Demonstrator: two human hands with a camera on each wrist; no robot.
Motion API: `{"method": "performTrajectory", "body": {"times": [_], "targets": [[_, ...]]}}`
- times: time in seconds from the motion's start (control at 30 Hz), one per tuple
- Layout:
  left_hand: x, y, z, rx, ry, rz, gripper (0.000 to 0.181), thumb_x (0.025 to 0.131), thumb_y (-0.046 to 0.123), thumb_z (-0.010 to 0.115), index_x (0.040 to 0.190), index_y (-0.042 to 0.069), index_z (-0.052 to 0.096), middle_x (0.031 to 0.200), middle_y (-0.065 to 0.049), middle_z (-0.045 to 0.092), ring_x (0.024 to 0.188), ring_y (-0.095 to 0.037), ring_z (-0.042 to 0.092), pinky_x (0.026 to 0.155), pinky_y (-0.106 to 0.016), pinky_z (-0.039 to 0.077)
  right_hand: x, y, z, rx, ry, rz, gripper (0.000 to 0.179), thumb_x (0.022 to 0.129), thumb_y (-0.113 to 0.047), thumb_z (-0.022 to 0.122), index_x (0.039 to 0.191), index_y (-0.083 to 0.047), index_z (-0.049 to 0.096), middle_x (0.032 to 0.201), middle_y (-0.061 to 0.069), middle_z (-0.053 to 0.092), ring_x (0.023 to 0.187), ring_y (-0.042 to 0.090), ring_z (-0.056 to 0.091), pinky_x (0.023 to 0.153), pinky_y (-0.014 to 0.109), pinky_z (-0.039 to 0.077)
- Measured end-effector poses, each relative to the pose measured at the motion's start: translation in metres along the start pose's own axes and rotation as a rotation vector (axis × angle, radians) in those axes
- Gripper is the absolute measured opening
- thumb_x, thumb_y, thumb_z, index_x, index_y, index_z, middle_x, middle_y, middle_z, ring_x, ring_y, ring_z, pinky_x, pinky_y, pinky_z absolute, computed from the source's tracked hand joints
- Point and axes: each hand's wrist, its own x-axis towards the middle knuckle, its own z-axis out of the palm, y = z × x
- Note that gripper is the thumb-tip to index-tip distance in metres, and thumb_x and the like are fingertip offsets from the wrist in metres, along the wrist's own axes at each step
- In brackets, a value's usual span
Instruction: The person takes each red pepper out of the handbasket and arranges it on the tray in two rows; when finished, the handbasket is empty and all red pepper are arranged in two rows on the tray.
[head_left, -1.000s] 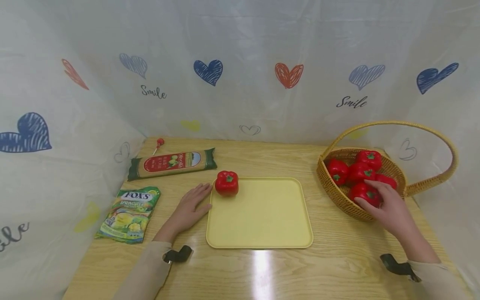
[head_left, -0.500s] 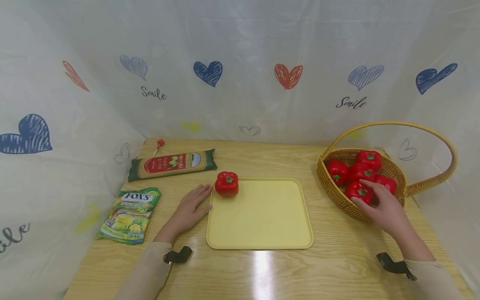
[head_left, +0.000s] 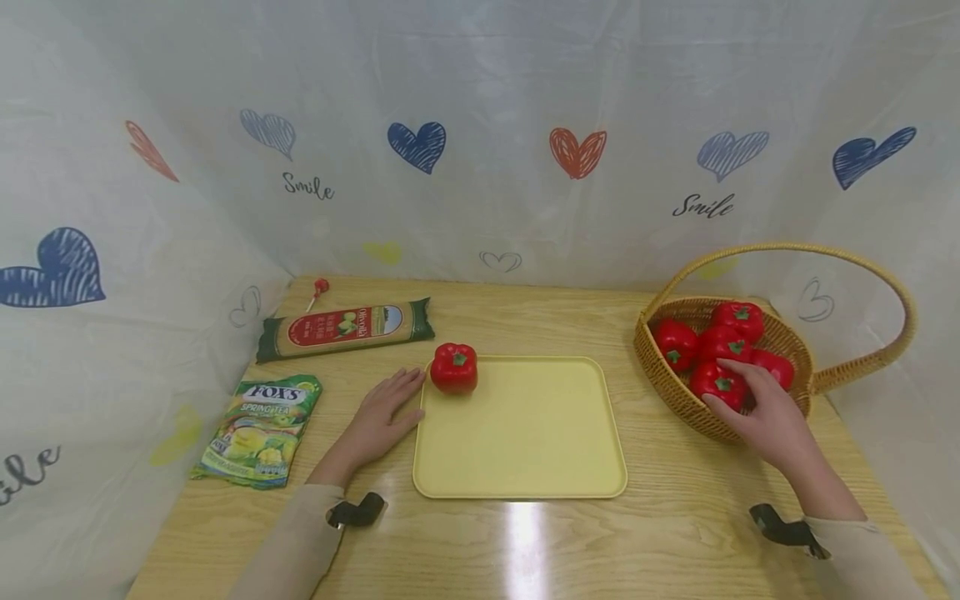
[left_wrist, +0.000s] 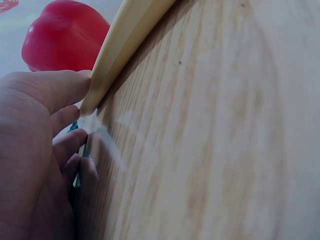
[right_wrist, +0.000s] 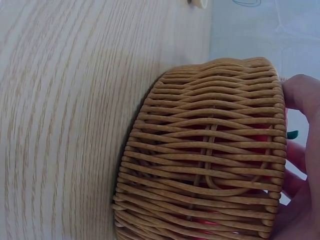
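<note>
In the head view my left hand (head_left: 381,419) lies beside the left edge of the yellow tray (head_left: 525,442), fingers extended. Its thumb touches the tray's rim (left_wrist: 112,55) in the left wrist view. One red bell pepper (head_left: 453,369) sits upright at the tray's back left corner. At the right, my right hand (head_left: 770,417) reaches over the front rim of a wicker basket (head_left: 682,404). Thumb and fingers curve round the front red bell pepper (head_left: 716,383) inside it. From the right wrist view, the basket wall (right_wrist: 210,145) hides most of that pepper.
Several more red bell peppers (head_left: 722,342) fill the basket, whose tall handle (head_left: 787,245) arches above. Left of the tray lie a green candy bag (head_left: 258,429), a long pasta pack (head_left: 345,328) and a red lollipop (head_left: 320,286). A printed curtain (head_left: 480,200) borders the table.
Within the basket, the front pepper and my right hand have shifted slightly left, and the pepper has turned; the last half second shows almost no motion. My left hand stays put.
</note>
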Motion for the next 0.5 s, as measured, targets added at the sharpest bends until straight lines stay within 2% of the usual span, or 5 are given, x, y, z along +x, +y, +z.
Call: {"method": "performTrajectory", "body": {"times": [0.5], "targets": [[-0.0002,0.0019,-0.0011,0.002,-0.005,-0.006,0.063,0.102,0.03,0.061,0.157,0.009,0.038,0.163,-0.012,0.034,0.154,-0.033,0.021,0.125,-0.052,0.011,-0.0002,0.0009,0.0005,0.028,0.038,0.0,0.064,0.093,-0.031,0.076,0.143,0.0,0.05,0.137,0.033,0.049,0.123,0.055,0.044,0.089,0.077,0.04]]}}
